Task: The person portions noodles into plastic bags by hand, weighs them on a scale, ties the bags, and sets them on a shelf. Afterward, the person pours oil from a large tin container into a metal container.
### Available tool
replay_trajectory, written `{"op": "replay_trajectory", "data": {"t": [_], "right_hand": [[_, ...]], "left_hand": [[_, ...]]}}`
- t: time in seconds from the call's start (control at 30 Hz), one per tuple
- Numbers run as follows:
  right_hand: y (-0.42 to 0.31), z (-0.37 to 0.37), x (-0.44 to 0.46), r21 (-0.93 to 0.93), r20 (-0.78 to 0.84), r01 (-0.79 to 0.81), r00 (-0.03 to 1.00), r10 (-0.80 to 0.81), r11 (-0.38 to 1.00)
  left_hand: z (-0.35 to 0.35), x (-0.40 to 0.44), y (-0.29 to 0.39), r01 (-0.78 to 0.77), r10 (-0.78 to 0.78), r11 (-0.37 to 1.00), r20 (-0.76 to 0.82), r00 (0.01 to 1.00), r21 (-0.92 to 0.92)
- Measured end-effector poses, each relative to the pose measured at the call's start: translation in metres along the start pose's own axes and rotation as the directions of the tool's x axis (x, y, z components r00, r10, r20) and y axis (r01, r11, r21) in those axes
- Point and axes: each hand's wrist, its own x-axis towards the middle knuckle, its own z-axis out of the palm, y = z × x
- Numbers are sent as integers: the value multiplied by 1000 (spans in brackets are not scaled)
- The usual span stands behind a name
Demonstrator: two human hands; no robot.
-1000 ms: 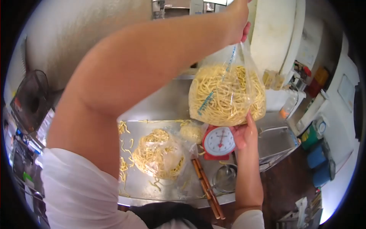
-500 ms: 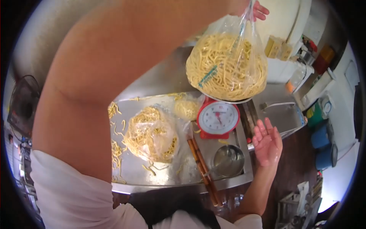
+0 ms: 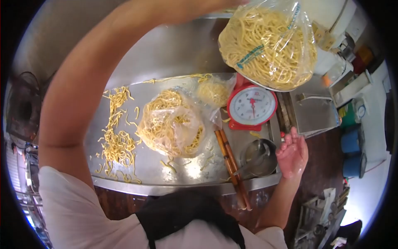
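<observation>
A large clear bag of thick yellow noodles (image 3: 267, 50) sits on the pan of a red scale with a white dial (image 3: 253, 105). My left arm reaches across to the top edge beside this bag; only the base of my left hand (image 3: 232, 3) shows there, its fingers cut off by the frame. Palm up, my right hand (image 3: 292, 157) is open and empty, right of the scale and a metal bowl (image 3: 259, 157). Another open-looking bag of noodles (image 3: 172, 124) lies on the metal tray, with a smaller bag (image 3: 212, 92) behind it.
Loose noodles (image 3: 118, 147) are scattered on the tray's left side. Two brown sticks (image 3: 233, 168) lie across the tray's front rim (image 3: 166, 189), left of the bowl. A metal container (image 3: 313, 110) is at the right, with blue bins (image 3: 351, 153) beyond it.
My right hand has left the underside of the large bag and opened out lower right. The view has shifted, bringing more of the tray's left side into sight; my left fingers have left the frame.
</observation>
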Motion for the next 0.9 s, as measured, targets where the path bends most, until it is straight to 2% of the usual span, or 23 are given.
{"op": "replay_trajectory", "data": {"t": [0.07,0.1,0.13,0.17,0.23,0.33,0.37,0.4,0.43,0.5,0.57,0.63,0.67,0.7,0.73,0.77,0.8,0.83,0.87,0.9], "right_hand": [[18,7,7,-12,44,-56,997,57,998],[29,14,9,10,36,-111,993,111,994],[42,24,10,-80,20,-138,990,140,987],[56,33,11,-169,2,-164,986,167,972],[86,49,12,-231,56,-260,959,279,938],[128,63,23,-276,164,-488,825,541,828],[140,75,32,-424,124,-437,840,529,793],[152,88,50,-560,87,-379,857,508,736],[162,102,71,-683,59,-315,875,480,659],[207,92,146,-903,246,137,942,230,407],[231,107,213,-909,406,407,914,29,-87],[254,105,274,-803,390,340,921,0,-490],[265,77,310,-730,495,424,869,14,-535],[272,66,330,-715,423,326,906,-11,-619],[275,69,337,-679,256,177,967,-5,-713],[278,48,360,-714,146,182,983,111,-676],[292,37,376,-621,66,15,997,-33,-783],[307,36,382,-697,72,13,996,-52,-717],[321,37,380,-761,67,2,995,-76,-649],[344,53,373,-746,94,47,995,-36,-664]], "left_hand": [[12,-65,-27,56,-61,991,-40,997,-124],[28,-104,-49,134,-143,977,-43,989,-165],[33,-144,-64,358,-351,875,83,933,-326],[37,-184,-74,562,-512,699,240,825,-442],[51,-264,-88,751,-717,481,291,634,-452],[75,-401,-100,852,-822,301,337,460,-429],[81,-441,-91,881,-855,257,331,398,-397],[80,-469,-74,913,-875,279,313,369,-298],[79,-495,-59,935,-894,295,288,342,-195],[82,-547,-34,944,-941,243,183,285,-222],[74,-569,-11,977,-969,175,157,193,-117],[72,-603,3,982,-972,172,149,183,-81],[68,-616,10,989,-972,81,211,106,-124],[60,-624,14,986,-961,-14,275,33,-166],[53,-626,19,976,-960,-89,280,-31,-196],[45,-632,21,977,-968,-111,243,-64,-183],[37,-640,24,978,-971,-132,219,-95,-163],[30,-649,24,979,-970,-151,211,-121,-136],[27,-659,26,961,-971,-198,173,-166,-191],[24,-670,27,947,-971,-211,160,-176,-244]]}}
